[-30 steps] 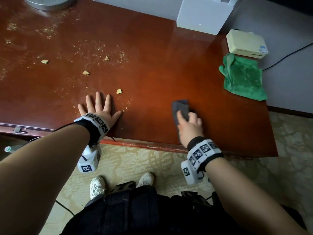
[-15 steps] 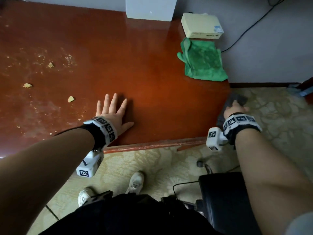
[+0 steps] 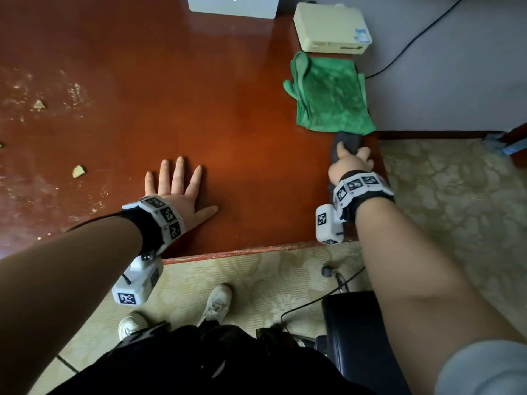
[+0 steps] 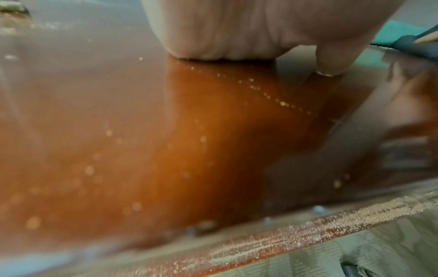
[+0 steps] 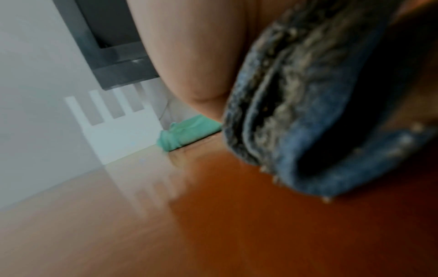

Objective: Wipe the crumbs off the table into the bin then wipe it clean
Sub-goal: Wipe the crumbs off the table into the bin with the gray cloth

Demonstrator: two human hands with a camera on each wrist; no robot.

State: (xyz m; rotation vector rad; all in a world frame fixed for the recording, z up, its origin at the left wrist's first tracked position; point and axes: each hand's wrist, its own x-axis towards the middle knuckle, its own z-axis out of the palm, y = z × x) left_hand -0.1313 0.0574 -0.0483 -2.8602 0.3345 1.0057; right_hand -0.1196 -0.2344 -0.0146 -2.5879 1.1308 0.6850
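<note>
The glossy red-brown worktop (image 3: pixel 228 95) carries scattered crumbs (image 3: pixel 78 171) at its left, a folded green cloth (image 3: pixel 330 95) by its right edge, a cream box (image 3: pixel 330 27) behind that, and a white box (image 3: pixel 232 5) at the back.

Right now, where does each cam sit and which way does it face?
Head: on the head, looking down at the table; shows both forearms, left hand flat, right hand on the grey cloth, shoes.
Left wrist: low over the table, along the palm; thumb touches down.
Right wrist: low at the table edge, along the grip on the cloth.
Shared: green cloth in all three.
</note>
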